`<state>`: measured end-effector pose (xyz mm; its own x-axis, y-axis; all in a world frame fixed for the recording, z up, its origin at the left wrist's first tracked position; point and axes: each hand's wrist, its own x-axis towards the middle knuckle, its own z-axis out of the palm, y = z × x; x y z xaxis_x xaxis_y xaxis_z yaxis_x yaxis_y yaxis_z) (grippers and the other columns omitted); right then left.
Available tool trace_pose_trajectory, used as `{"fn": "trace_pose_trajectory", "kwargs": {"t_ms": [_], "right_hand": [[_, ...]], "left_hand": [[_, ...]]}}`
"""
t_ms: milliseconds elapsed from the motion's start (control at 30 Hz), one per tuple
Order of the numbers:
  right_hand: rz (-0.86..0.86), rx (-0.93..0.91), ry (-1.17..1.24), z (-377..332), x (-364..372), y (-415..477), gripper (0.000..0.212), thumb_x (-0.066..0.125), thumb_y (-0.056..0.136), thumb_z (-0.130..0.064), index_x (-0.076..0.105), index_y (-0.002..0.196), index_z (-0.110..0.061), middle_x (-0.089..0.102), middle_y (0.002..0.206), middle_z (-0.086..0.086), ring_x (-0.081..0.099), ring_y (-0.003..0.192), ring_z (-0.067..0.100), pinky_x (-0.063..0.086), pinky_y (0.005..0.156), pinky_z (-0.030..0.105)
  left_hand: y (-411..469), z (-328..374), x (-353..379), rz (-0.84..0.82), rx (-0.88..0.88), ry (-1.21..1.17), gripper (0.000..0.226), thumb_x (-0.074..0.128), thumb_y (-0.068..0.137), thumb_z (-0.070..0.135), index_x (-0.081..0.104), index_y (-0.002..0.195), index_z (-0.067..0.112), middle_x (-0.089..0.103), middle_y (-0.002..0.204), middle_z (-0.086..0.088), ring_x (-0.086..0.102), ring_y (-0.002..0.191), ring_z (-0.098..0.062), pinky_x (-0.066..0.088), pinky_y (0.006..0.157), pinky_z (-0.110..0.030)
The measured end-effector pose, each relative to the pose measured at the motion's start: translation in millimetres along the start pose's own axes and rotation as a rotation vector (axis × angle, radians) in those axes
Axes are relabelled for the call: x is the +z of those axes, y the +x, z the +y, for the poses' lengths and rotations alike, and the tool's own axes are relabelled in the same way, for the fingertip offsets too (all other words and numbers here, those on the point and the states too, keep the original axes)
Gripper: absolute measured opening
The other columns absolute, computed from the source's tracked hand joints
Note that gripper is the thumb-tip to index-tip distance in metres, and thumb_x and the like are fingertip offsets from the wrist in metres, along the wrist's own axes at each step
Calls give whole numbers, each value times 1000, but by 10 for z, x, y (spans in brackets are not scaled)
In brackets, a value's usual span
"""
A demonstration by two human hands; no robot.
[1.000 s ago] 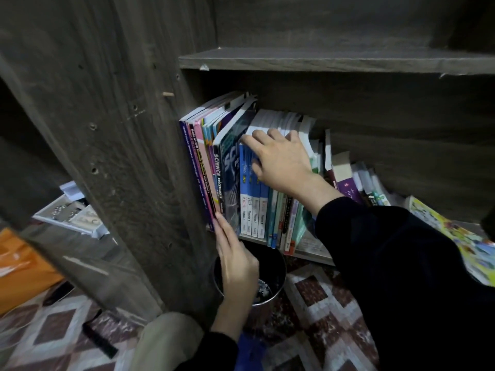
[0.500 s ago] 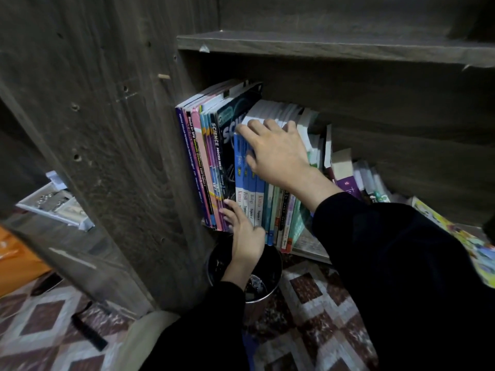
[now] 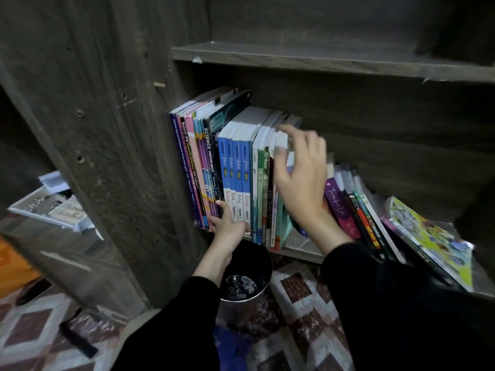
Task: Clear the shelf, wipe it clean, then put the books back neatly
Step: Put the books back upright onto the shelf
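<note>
A row of upright books [image 3: 235, 167] fills the left end of the lower shelf [image 3: 300, 250], with blue spines in the middle and tall books against the side panel. My left hand [image 3: 227, 226] rests against the bottom of the spines, thumb pointing up on them. My right hand [image 3: 300, 178], blurred, hovers at the top of the green and white books [image 3: 263, 183], its fingers spread and lightly curved over the page edges. More books [image 3: 356, 210] lean over to the right, and a yellow-green book [image 3: 434, 236] lies nearly flat.
A dark metal bin [image 3: 241, 282] stands on the patterned floor right below the shelf edge. The upper shelf board [image 3: 321, 58] juts out above the books. The thick wooden side panel [image 3: 112, 156] is at the left, with a white tray [image 3: 48, 207] behind it.
My right hand slid right, from the blue spines to the tops of the green and white books. My left hand dropped lower, to the base of the spines. The view shifted slightly.
</note>
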<state>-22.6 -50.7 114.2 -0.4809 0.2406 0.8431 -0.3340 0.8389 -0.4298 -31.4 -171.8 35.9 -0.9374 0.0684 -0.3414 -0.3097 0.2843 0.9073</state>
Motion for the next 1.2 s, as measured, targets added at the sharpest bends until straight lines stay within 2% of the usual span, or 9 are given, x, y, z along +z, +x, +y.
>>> {"fn": "trace_pose_trajectory", "kwargs": {"t_ms": [100, 267, 433, 533, 700, 933, 1067, 1133, 1200], "right_hand": [[12, 195, 30, 90, -51, -327, 32, 49, 81, -6, 57, 111, -9, 46, 96, -2, 39, 88, 7, 30, 71, 14], [-276, 300, 14, 223, -147, -574, 53, 58, 81, -4, 42, 132, -11, 49, 122, 9, 53, 98, 18, 43, 80, 28], [-750, 293, -178, 424, -122, -707, 51, 60, 92, -19, 32, 134, -16, 62, 104, 8, 63, 85, 27, 48, 67, 32], [-862, 267, -252, 524, -86, -728, 46, 59, 94, -27, 32, 128, -12, 58, 82, 6, 60, 75, 26, 50, 65, 36], [-885, 187, -227, 625, -21, -663, 48, 60, 91, -35, 36, 126, -12, 44, 65, -9, 55, 64, 17, 48, 60, 28], [-869, 249, -230, 575, -27, -604, 49, 62, 90, -37, 34, 122, -13, 44, 66, -7, 55, 62, 18, 37, 50, 24], [-412, 183, -6, 340, -89, -361, 31, 61, 92, -35, 39, 101, -15, 44, 64, -9, 46, 48, 12, 35, 44, 25], [-230, 5, -33, 205, -116, -172, 25, 61, 91, -27, 47, 106, -12, 52, 80, -3, 52, 65, 14, 40, 52, 27], [-275, -109, -115, 165, -83, 4, 40, 61, 89, -25, 49, 124, -10, 55, 114, 6, 51, 103, 20, 45, 76, 30]], "left_hand": [[-83, -2, -32, 150, 84, 66, 78, 54, 93, 8, 7, 153, 27, -11, 159, -11, 2, 147, -30, 12, 116, -38], [-162, -26, 39, 444, 691, 577, 71, 62, 90, 14, 25, 149, 25, 13, 156, -8, 17, 142, -26, 27, 111, -38], [47, 92, 51, 412, 689, 850, 51, 67, 86, 31, 42, 126, 14, 48, 117, -8, 47, 108, -23, 44, 80, -30], [163, 163, -6, 334, 678, 869, 47, 67, 78, 45, 48, 103, 11, 58, 94, -4, 58, 88, -22, 52, 75, -37], [252, 224, -96, 318, 668, 905, 50, 65, 69, 55, 51, 94, 13, 60, 84, -2, 61, 75, -21, 54, 67, -38], [200, 80, -85, 353, 651, 808, 40, 67, 76, 51, 50, 88, 17, 59, 80, 3, 59, 71, -16, 46, 60, -29], [68, 149, -61, 403, 704, 598, 37, 67, 84, 43, 46, 95, 16, 56, 79, 3, 57, 70, -16, 45, 60, -29], [-12, 277, -72, 473, 810, 443, 35, 64, 88, 37, 48, 108, 13, 55, 91, 1, 55, 73, -15, 44, 62, -29], [-72, 428, -90, 527, 931, 422, 40, 62, 91, 30, 47, 123, 12, 53, 108, -5, 55, 83, -16, 46, 67, -30]]}}
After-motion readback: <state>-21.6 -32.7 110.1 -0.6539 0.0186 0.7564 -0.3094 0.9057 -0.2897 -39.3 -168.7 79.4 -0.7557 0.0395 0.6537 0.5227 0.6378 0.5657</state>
